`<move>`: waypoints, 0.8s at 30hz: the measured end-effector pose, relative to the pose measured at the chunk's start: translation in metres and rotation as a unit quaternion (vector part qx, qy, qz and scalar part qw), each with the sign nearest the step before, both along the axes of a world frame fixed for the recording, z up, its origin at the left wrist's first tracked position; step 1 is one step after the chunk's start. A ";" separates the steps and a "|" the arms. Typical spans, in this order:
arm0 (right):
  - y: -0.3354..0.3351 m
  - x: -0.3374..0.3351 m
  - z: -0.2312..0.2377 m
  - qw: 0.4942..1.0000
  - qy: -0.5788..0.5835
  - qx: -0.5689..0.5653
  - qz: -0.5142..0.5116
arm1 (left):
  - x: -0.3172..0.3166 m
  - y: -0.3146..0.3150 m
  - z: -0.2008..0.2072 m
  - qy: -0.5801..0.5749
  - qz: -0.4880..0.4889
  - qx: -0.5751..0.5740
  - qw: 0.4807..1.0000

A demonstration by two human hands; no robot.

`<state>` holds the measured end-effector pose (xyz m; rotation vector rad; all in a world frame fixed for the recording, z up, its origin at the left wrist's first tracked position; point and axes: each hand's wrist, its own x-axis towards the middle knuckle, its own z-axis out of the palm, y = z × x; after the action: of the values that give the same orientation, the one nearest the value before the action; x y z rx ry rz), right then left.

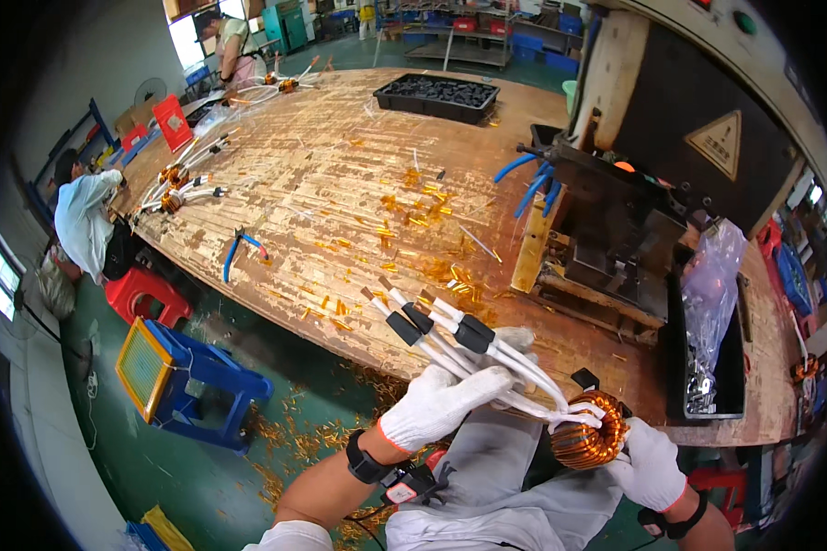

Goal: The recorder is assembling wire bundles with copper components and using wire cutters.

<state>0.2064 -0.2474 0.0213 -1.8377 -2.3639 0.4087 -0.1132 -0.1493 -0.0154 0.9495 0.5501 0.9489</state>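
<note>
A ring-shaped coil (577, 450) wound with copper wire sits above my lap, just off the table's near edge. My gloved right hand (651, 468) is closed on its right side. White sleeved leads (530, 369) run from the coil up and to the left, with black tubes (473, 333) around them and bare, copper-coloured ends. My gloved left hand (443, 404) is closed around these leads below the black tubes; its fingertips are partly hidden by them. A small black piece (583, 377) lies on the table beside the coil.
A machine (616, 239) with blue cables stands at the right of the wooden table (312, 202). Near it, a black bin (733, 386) holds a plastic bag of metal parts. Amber scraps (423, 216) litter the tabletop. A black tray (436, 96) is farther back. Two people work at the left.
</note>
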 end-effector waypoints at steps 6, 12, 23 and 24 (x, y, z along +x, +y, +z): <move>-0.001 0.004 0.004 0.994 0.052 0.093 0.023 | 0.062 -0.037 -0.010 0.065 -0.071 0.010 0.995; -0.037 0.050 0.003 0.987 0.038 0.153 -0.041 | 0.065 -0.045 -0.007 0.093 -0.045 -0.067 0.992; -0.162 0.271 -0.016 0.794 0.127 0.302 -0.511 | 0.030 0.006 -0.031 0.238 0.057 -0.087 0.966; -0.154 0.294 -0.017 0.777 0.064 0.267 -0.567 | 0.029 0.010 -0.032 0.242 0.067 -0.114 0.961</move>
<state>0.5004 -0.4013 0.0044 -2.3210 -0.7689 -0.2574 -0.0841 -0.1391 -0.0474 0.9438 1.1261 0.7500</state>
